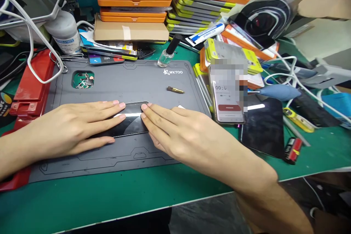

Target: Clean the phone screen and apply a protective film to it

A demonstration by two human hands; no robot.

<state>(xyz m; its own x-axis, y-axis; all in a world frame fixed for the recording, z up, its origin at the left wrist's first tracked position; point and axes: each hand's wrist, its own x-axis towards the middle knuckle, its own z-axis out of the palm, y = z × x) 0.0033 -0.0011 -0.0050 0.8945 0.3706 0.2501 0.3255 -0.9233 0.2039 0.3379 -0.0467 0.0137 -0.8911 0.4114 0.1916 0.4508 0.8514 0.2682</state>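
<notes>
A black phone (131, 119) lies flat on the grey work mat (115, 80), mostly covered by my two hands. My left hand (79, 128) rests flat on its left part, fingers stretched out towards the right. My right hand (175, 131) lies flat over its right part, fingers stretched out towards the left. The fingertips of both hands nearly meet over the middle of the glossy screen. Neither hand grips anything.
A brass bit (175, 90) and a small glass bottle (167, 55) sit on the mat. A lit phone (227, 97) showing a timer leans at the right. A dark tablet (263, 126), cables, stacked phone cases (134, 3), and a red tool box (33, 84) crowd the green table (109, 197).
</notes>
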